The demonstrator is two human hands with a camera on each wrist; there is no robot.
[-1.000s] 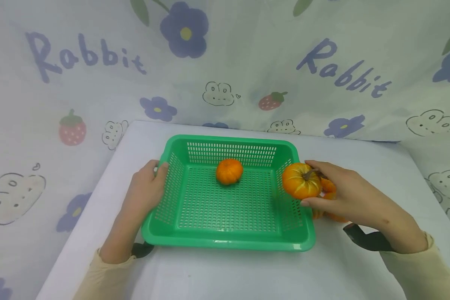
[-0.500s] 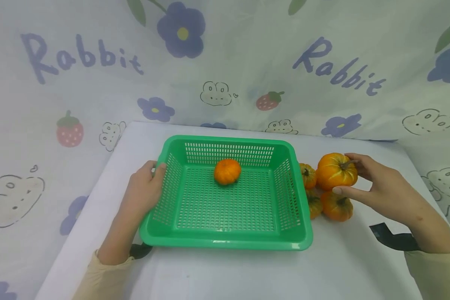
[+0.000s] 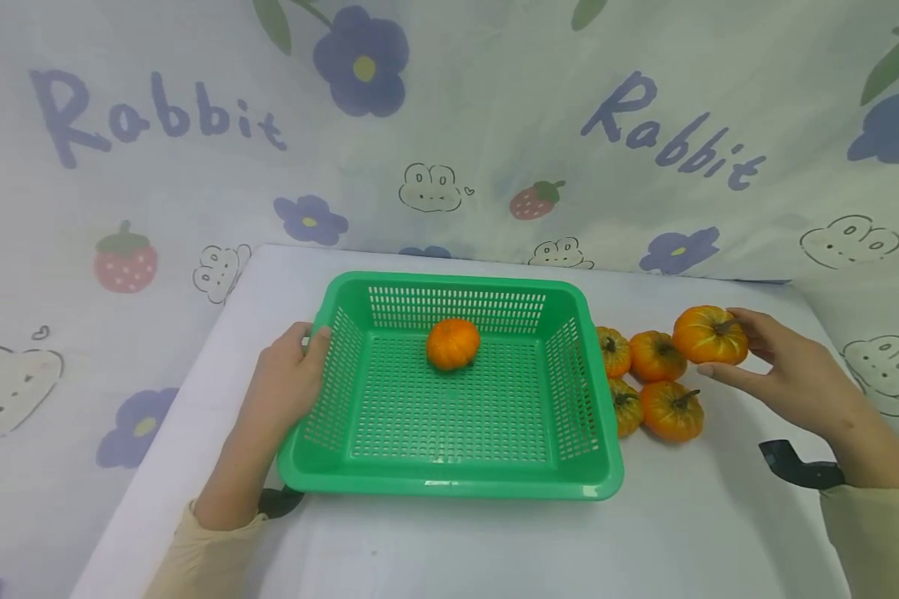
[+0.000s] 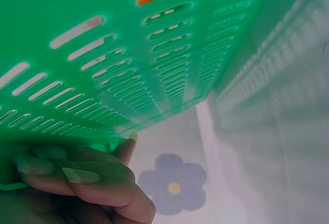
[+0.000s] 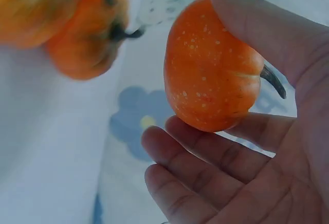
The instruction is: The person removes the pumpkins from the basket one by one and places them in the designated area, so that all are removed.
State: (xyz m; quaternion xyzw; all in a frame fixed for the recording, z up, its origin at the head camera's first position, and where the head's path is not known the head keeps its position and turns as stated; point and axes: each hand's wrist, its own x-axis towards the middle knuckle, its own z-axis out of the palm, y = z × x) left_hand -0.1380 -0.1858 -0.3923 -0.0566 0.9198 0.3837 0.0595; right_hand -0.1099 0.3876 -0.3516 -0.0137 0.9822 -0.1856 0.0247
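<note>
My right hand [image 3: 809,378] holds a small orange pumpkin [image 3: 707,335] to the right of the other pumpkins. In the right wrist view, thumb and fingers pinch this pumpkin [image 5: 208,72], its dark stem toward the palm. My left hand [image 3: 288,378] grips the left rim of a green plastic basket [image 3: 449,487], thumb on top. From the left wrist view, its curled fingers [image 4: 103,180] lie under the rim, against the slotted wall. One orange pumpkin [image 3: 453,344] sits inside the basket, toward the back.
Several more pumpkins [image 3: 673,410] cluster against the basket's right side, two partly hidden behind its rim. Everything stands on a white-covered table [image 3: 449,549]. A printed curtain [image 3: 479,108] with flowers and rabbits hangs behind the table.
My right hand has carried its pumpkin from the basket's right rim out to the right, uncovering the pumpkins beside the basket. The left hand stays on the rim.
</note>
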